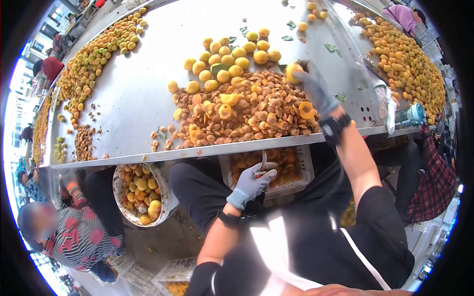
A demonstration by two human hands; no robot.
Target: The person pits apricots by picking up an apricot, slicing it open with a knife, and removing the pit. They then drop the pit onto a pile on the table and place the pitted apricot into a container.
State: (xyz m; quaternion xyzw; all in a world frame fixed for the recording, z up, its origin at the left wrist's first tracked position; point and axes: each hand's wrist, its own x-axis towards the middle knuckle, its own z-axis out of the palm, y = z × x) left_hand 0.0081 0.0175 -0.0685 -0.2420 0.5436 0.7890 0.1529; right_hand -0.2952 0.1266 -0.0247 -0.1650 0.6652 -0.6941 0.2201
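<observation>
My right hand (316, 91), in a grey glove, is stretched out over the counter (133, 93), fingers closed round one apricot (292, 73) at the far right corner of the pit pile (247, 121). That fruit lies where the heap of whole fruit (229, 54) behind the pile thins out, so I judge it was the easiest one to reach from that side.

My left hand (252, 183) hangs low, on the near side of the pit pile and below the counter's edge, clenched on a knife (263, 165). The blade points up and away from my lap. Holding it down there looks to me like a way of keeping the edge clear of the reaching arm.

The pits sit right at the near edge of the counter, I would guess because they drop where the hands work. A few opened halves (306, 109) rest on the pile's right flank. Directly under the pile, beneath the counter, stands a white crate (291, 167) holding cut fruit. Below and to the left of the pile a bucket (140, 195) of fruit leans toward a co-worker in a striped sleeve (84, 232).
</observation>
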